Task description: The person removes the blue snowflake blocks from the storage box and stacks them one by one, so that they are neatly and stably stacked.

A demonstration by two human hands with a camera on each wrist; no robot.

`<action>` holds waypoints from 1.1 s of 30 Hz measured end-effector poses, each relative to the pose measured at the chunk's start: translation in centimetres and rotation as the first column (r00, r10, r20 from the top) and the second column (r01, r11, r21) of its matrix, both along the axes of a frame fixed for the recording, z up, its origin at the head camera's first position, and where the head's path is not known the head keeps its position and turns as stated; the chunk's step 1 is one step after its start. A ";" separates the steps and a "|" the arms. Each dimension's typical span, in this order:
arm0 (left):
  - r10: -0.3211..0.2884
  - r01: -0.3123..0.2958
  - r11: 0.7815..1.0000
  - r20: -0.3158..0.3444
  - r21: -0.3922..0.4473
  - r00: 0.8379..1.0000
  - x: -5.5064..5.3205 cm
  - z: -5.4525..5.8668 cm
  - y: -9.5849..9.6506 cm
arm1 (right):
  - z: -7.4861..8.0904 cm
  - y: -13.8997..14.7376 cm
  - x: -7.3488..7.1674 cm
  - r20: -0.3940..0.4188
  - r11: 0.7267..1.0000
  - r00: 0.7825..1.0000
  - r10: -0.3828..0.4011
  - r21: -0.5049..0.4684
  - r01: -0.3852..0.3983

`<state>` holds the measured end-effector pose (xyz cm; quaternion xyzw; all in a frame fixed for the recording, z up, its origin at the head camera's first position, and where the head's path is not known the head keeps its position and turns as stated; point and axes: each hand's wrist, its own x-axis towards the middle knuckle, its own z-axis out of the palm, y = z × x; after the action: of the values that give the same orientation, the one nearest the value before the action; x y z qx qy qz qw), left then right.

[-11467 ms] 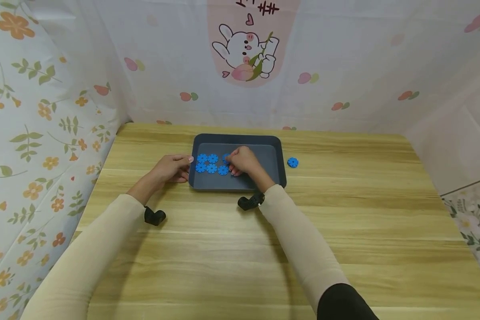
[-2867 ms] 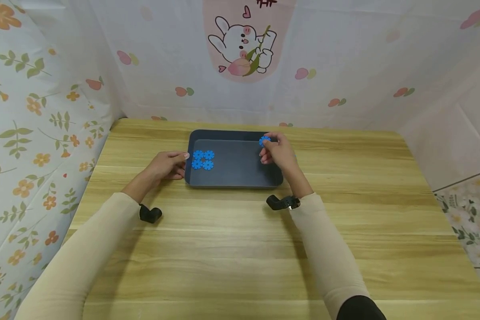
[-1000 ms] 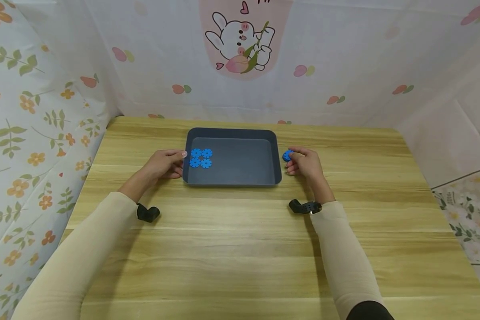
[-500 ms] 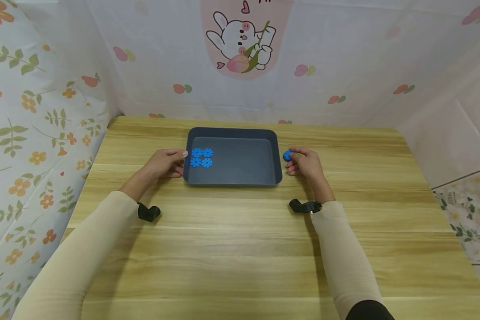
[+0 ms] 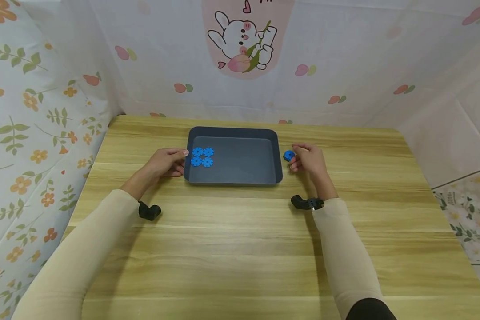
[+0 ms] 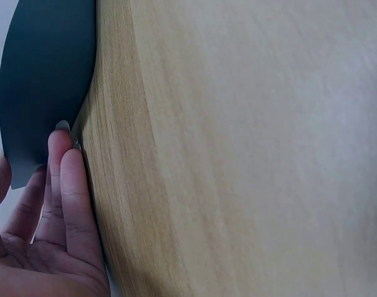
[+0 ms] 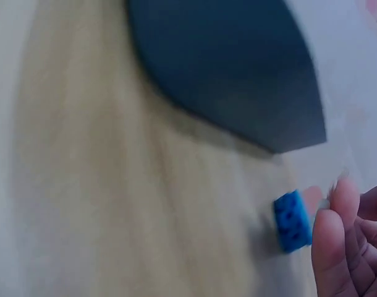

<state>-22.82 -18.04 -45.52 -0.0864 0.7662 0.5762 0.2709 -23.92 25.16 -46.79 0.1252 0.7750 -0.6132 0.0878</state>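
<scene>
A dark grey tray (image 5: 248, 162) lies on the table. Inside its left part, several blue notched discs (image 5: 207, 162) form a square block. My left hand (image 5: 166, 162) grips the tray's left wall, thumb at the rim; the left wrist view shows the fingers (image 6: 77, 204) against the outer side of the tray (image 6: 49, 74). Right of the tray stands a small pile of stacked blue notched discs (image 5: 289, 155). Beside that pile is my right hand (image 5: 311, 161), its fingers loosely bent and holding nothing. The right wrist view has the pile (image 7: 293, 221) close to the fingertips, partly covering one.
The wooden table (image 5: 224, 249) extends in front and to the right. A white curtain with a rabbit print (image 5: 244, 44) hangs behind its back edge, and a floral curtain (image 5: 36, 146) hangs along the left.
Earlier my right hand lifted discs out of the tray, leaving the left block, and put them on the pile at right. Now its fingers have come off the pile, slightly rightward. My left hand stayed.
</scene>
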 end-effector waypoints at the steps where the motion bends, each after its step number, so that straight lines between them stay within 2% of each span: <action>1: 0.001 -0.001 1.000 -0.002 0.001 1.000 -0.2 -0.4 -0.1 | 0.2 -0.1 -0.1 -0.002 1.000 1.000 -0.003 0.000 0.003; 7: 0.009 -0.009 1.000 -0.002 -0.005 1.000 -0.4 -1.1 -0.3 | 1.5 -1.3 -0.7 -0.030 1.000 0.999 0.018 0.009 -0.018; 13: 0.012 -0.012 1.000 0.000 -0.007 1.000 -0.3 -1.0 -0.3 | 2.5 -3.3 -1.2 -0.050 0.999 0.998 0.025 -0.034 -0.027; 20: 0.010 -0.010 1.000 -0.019 -0.016 1.000 -0.1 -0.8 0.0 | 2.8 -5.3 -1.8 -0.057 0.996 0.997 0.055 -0.062 -0.059; 26: 0.003 -0.003 1.000 -0.035 -0.009 0.999 -0.2 -0.9 0.0 | 2.8 -7.2 -2.4 -0.061 0.990 0.988 0.141 0.004 -0.141; 33: 0.004 -0.004 1.000 -0.038 -0.002 0.999 -0.2 -0.9 -0.2 | 2.1 -9.7 -2.8 -0.048 0.965 0.964 0.261 0.054 -0.258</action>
<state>-23.06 -18.20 -46.46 -0.0772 0.7717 0.5775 0.2549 -26.77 15.43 -44.70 0.0078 0.8011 -0.5811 0.1432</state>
